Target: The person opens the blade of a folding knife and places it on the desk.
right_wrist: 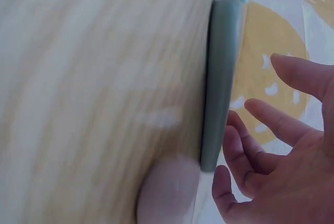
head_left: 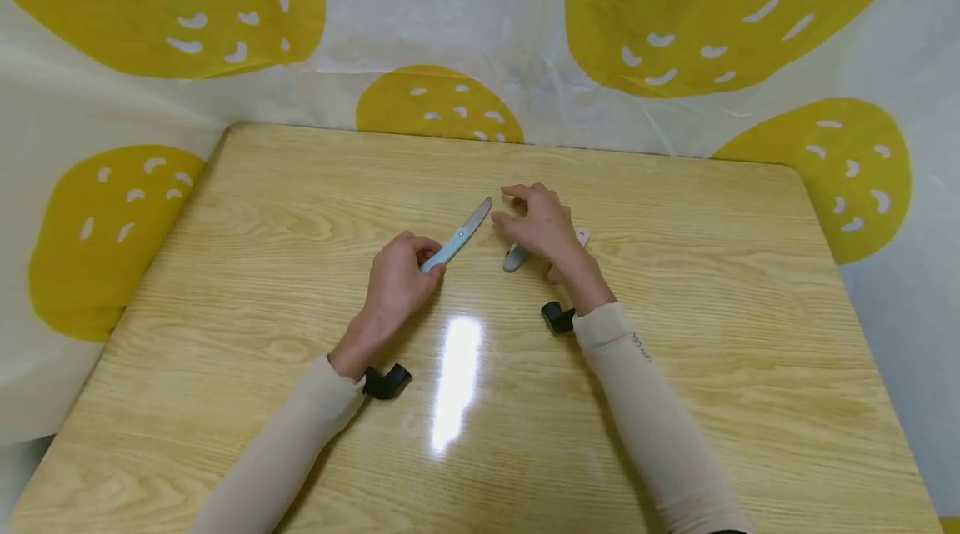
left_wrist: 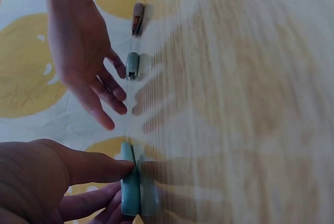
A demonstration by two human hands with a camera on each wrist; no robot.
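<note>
A folding knife with a light blue handle [head_left: 446, 254] has its blade swung out, tip pointing away and to the right. My left hand [head_left: 397, 276] pinches the rear of that handle between thumb and fingers, low over the table; the left wrist view shows the thumb [left_wrist: 104, 168] against it. Right of the blade tip, my right hand [head_left: 546, 222] hovers with loosely bent, spread fingers, holding nothing. Under it lies a grey-green handled piece [head_left: 515, 257], also in the right wrist view [right_wrist: 222, 88]. A pale pink piece [head_left: 582, 236] lies beyond, partly hidden by the right hand.
The wood-grain table [head_left: 300, 184] reaches back to a white curtain [head_left: 442, 1] with yellow printed shapes. Black wrist mounts [head_left: 387, 381] stick out from both sleeves. A bright light reflection [head_left: 456, 384] shows on the tabletop between the arms.
</note>
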